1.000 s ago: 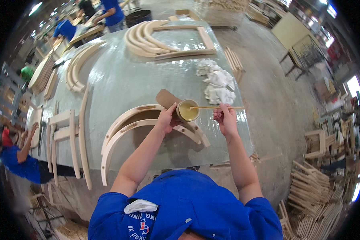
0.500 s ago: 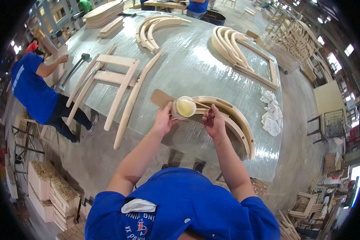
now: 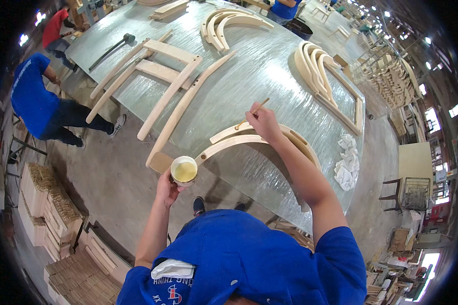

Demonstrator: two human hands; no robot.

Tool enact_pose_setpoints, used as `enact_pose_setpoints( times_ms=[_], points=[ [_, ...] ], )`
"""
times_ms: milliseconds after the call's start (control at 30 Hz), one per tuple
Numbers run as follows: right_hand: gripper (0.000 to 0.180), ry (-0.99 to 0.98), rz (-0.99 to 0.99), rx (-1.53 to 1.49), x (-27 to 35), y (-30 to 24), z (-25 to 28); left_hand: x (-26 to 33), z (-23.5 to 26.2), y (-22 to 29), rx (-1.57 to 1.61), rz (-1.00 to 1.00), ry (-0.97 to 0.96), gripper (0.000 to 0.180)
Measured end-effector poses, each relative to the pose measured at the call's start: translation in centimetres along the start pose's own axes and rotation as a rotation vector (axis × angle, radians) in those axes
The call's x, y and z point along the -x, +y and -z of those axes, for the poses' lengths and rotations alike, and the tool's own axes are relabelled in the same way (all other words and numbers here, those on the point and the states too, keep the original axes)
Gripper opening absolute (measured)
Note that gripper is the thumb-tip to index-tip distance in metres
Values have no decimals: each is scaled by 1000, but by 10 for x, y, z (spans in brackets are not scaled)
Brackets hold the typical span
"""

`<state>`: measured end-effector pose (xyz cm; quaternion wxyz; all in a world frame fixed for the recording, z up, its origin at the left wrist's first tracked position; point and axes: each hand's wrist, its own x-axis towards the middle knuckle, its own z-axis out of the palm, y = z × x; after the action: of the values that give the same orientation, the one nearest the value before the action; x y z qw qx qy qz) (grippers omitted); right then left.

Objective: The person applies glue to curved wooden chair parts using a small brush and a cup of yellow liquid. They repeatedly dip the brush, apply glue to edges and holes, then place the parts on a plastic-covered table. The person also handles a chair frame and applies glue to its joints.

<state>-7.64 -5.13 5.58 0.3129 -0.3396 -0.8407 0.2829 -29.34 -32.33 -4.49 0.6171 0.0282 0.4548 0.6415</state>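
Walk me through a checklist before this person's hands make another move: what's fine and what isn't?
1. Cup in hand: ok, the left hand grips it.
2. Pale yellow liquid in the cup: ok, visible inside.
3. Thin wooden stick in hand: ok, the right hand holds it.
4. Stick tip touching the rear curved wooden piece: cannot tell; they meet in view, but contact is unclear.
5. Cup above the table: not ok; it shows mostly against the floor, past the near edge.
6. White cloth clear of the curved pieces: ok, it lies apart.
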Motion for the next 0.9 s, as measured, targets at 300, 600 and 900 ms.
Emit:
enact_pose_setpoints(
  times_ms=[300,600,900],
  points=[
    [18,-189,-15,123,-8,-6,-7,17,-15,-3,-15,-38,96,37],
    [19,-203,-19,177,-16,-5,-9,30,-17,-10,38,-89,117,34],
    [19,-178,-22,84,-13,-2,-6,33,-13,-18,12,-107,70,36]
  ],
)
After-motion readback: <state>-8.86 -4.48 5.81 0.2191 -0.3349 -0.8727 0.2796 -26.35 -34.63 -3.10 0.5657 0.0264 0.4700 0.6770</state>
